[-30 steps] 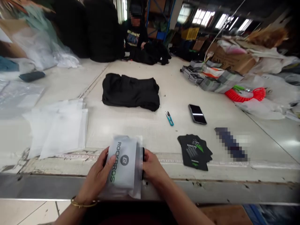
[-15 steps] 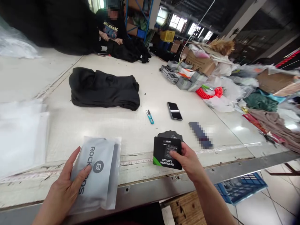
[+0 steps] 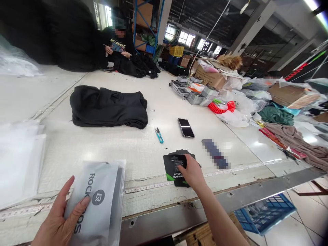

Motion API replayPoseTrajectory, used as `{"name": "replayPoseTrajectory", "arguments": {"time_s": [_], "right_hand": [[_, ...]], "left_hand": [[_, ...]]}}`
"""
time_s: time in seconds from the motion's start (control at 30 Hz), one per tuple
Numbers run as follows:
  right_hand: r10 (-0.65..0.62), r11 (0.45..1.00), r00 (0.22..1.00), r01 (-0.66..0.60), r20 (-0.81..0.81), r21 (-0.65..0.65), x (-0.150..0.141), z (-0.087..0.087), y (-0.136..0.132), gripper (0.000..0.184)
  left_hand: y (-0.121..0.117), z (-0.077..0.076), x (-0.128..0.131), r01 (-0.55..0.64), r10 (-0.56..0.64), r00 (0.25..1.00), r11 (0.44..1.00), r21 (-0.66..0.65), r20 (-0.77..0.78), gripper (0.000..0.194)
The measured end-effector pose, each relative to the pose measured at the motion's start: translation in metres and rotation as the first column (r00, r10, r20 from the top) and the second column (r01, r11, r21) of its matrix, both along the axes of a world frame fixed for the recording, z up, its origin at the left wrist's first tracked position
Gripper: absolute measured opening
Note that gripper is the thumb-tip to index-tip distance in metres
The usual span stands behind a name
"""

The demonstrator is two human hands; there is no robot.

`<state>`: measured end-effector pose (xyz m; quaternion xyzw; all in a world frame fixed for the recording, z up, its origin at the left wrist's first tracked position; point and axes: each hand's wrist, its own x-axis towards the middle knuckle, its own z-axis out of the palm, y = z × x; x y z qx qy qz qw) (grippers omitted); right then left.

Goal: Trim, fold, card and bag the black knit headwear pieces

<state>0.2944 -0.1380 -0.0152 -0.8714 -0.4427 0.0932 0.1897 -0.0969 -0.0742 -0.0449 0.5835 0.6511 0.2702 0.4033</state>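
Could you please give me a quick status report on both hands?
Left hand on the ROCKBROS bag. Right hand gripping a black card at the card pile. Thread snips and phone beyond, clear of both hands.

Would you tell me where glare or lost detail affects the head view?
Head view: the windows at the back burn out white, and a bright strip of glare crosses the phone; head view too: the black bulk at upper left shows little detail, and blocky pixels hide the bluish item.
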Motion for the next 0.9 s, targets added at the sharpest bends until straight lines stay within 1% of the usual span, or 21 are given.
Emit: {"name": "replayPoseTrajectory", "arguments": {"time_s": [0.07,0.1,0.13,0.17,0.2,0.23,0.27,0.3,0.33,0.37,0.4,0.43,0.47,0.5,0.53,0.63,0.7,0.73,0.83,0.9], "right_hand": [[0.026,0.997,0.991,-0.035,0.130,0.063,-0.003,-0.002,-0.001,0.048],[0.035,0.992,0.982,-0.056,0.186,0.112,-0.007,-0.002,-0.002,0.051],[0.039,0.983,0.977,-0.075,0.207,0.167,-0.013,-0.002,-0.003,0.051],[0.045,0.972,0.985,-0.083,0.169,0.222,-0.021,-0.001,-0.004,0.048],[0.065,0.961,0.996,-0.077,0.055,0.264,-0.033,0.001,-0.005,0.043],[0.101,0.957,0.988,-0.065,-0.117,0.283,-0.047,0.003,-0.006,0.037],[0.144,0.960,0.936,-0.053,-0.322,0.276,-0.063,0.006,-0.007,0.032],[0.182,0.967,0.832,-0.053,-0.524,0.251,-0.082,0.009,-0.007,0.030],[0.204,0.973,0.695,-0.066,-0.690,0.221,-0.101,0.011,-0.007,0.029],[0.210,0.976,0.558,-0.075,-0.803,0.203,-0.120,0.014,-0.006,0.030],[0.210,0.977,0.448,-0.072,-0.869,0.198,-0.138,0.015,-0.004,0.032],[0.215,0.976,0.373,-0.069,-0.903,0.205,-0.153,0.016,-0.001,0.034],[0.230,0.973,0.331,-0.072,-0.915,0.219,-0.167,0.017,0.002,0.036],[0.249,0.968,0.317,-0.084,-0.915,0.235,-0.177,0.016,0.005,0.038],[0.265,0.964,0.320,-0.103,-0.910,0.244,-0.184,0.016,0.008,0.039],[0.263,0.960,0.323,-0.179,-0.909,0.214,-0.194,0.016,0.013,0.036],[0.235,0.958,0.286,-0.230,-0.929,0.171,-0.196,0.016,0.016,0.035],[0.229,0.953,0.263,-0.256,-0.937,0.161,-0.197,0.016,0.017,0.035],[0.258,0.933,0.187,-0.302,-0.948,0.194,-0.204,0.016,0.019,0.042],[0.288,0.929,0.149,-0.284,-0.946,0.238,-0.212,0.016,0.019,0.048]], "left_hand": [[0.002,0.009,0.002,-0.051,0.060,0.996,0.991,-0.122,0.071,0.078],[0.002,0.015,0.003,-0.062,0.083,0.989,0.984,-0.166,0.121,0.075],[0.002,0.021,0.004,-0.063,0.095,0.981,0.981,-0.184,0.171,0.072],[0.002,0.027,0.006,-0.057,0.097,0.973,0.981,-0.185,0.211,0.068],[0.001,0.033,0.008,-0.046,0.089,0.966,0.983,-0.177,0.242,0.065],[0.000,0.037,0.010,-0.041,0.084,0.963,0.985,-0.167,0.258,0.062],[-0.001,0.039,0.012,-0.038,0.080,0.961,0.987,-0.159,0.265,0.061],[-0.003,0.040,0.014,-0.038,0.077,0.960,0.988,-0.147,0.270,0.061],[-0.005,0.039,0.015,-0.029,0.065,0.959,0.991,-0.133,0.277,0.061],[-0.007,0.038,0.016,-0.018,0.051,0.958,0.993,-0.117,0.284,0.061],[-0.010,0.036,0.015,-0.006,0.035,0.956,0.995,-0.099,0.290,0.060],[-0.012,0.034,0.015,0.008,0.016,0.955,0.997,-0.081,0.296,0.061],[-0.016,0.032,0.014,0.022,-0.002,0.954,0.998,-0.064,0.299,0.062],[-0.019,0.031,0.012,0.040,-0.022,0.953,0.998,-0.051,0.301,0.063],[-0.021,0.030,0.010,0.064,-0.050,0.951,0.997,-0.037,0.306,0.065],[-0.027,0.030,0.002,0.171,-0.170,0.930,0.985,0.027,0.326,0.066],[-0.027,0.032,-0.002,0.237,-0.244,0.917,0.970,0.062,0.315,0.061],[-0.026,0.033,-0.004,0.250,-0.258,0.919,0.966,0.065,0.299,0.058],[-0.023,0.035,-0.009,0.208,-0.212,0.954,0.977,0.040,0.210,0.056],[-0.021,0.037,-0.011,0.150,-0.153,0.983,0.988,0.040,0.104,0.057]]}}
